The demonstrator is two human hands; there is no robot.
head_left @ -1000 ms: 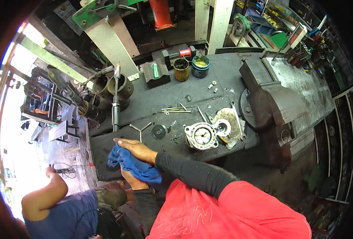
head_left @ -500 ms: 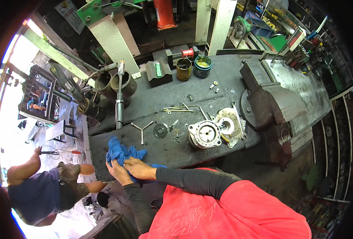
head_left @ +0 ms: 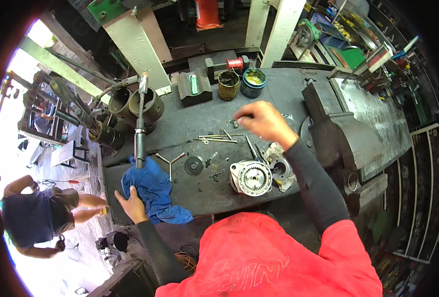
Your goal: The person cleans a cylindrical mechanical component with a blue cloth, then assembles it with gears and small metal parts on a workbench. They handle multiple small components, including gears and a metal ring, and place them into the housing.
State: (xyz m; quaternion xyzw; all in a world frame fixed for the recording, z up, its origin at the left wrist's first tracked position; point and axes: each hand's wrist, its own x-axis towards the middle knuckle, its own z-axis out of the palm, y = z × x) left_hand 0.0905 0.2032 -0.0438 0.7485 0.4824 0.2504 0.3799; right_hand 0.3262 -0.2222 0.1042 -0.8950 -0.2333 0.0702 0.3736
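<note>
My left hand (head_left: 133, 205) is open at the bench's left front, thumb and fingers spread, beside a crumpled blue cloth (head_left: 152, 190). The cloth lies on the bench, partly over its front edge. My right hand (head_left: 265, 121) reaches out over the middle of the bench, fingers slightly bent, thumb and forefinger apart. Just by its fingertips lies a small metal part (head_left: 235, 123); I cannot tell whether they touch. Nearer me stands a round metal housing with a toothed ring (head_left: 251, 178). A second metal piece (head_left: 280, 168) rests on a dirty rag beside it, partly behind my forearm.
Thin rods (head_left: 219, 138), a three-armed wrench (head_left: 171, 162) and a dark disc (head_left: 194, 166) lie on the bench (head_left: 204, 193). Two tins (head_left: 253, 83) stand at the back. A large vise (head_left: 348, 133) is right. Another person (head_left: 36, 218) is at far left.
My hands have come apart and the blue cloth now lies loose on the bench. My right hand has swung right and forward over the bench. The other person has moved.
</note>
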